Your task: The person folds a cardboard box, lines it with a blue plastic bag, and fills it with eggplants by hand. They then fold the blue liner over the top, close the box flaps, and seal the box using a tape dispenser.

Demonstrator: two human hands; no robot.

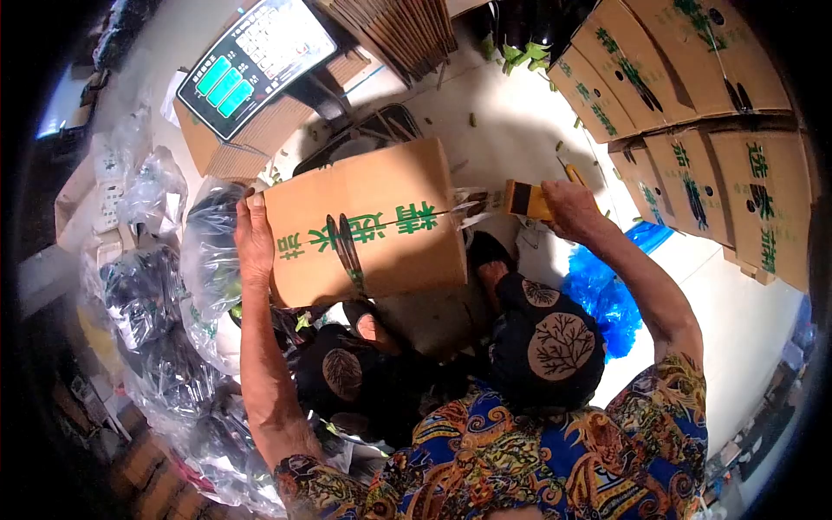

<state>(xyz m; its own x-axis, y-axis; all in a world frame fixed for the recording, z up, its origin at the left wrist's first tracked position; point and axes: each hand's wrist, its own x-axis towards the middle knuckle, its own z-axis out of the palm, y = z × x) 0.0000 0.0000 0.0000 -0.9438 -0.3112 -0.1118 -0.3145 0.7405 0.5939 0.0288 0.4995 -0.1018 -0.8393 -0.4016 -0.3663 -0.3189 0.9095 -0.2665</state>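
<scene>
A closed cardboard box [373, 251] with green printed characters lies before me, tilted slightly, above my knees. My left hand [253, 234] grips its left end, the fingers bent over the upper left corner. In my right hand [572, 212] is a yellow tape dispenser [524, 200], held off to the right of the box. Clear packing tape [478, 204] stretches between the dispenser and the box's right end. Behind the box, a dark scale platform [394, 124] is partly hidden by it.
A scale display [251, 65] with lit green digits stands at upper left. Flat cardboard [394, 35] is stacked behind. Printed boxes [685, 165] are piled at the right. Blue plastic [607, 286] lies on the floor. Clear bags of dark produce [156, 295] crowd the left, and eggplants [520, 26] lie at the top.
</scene>
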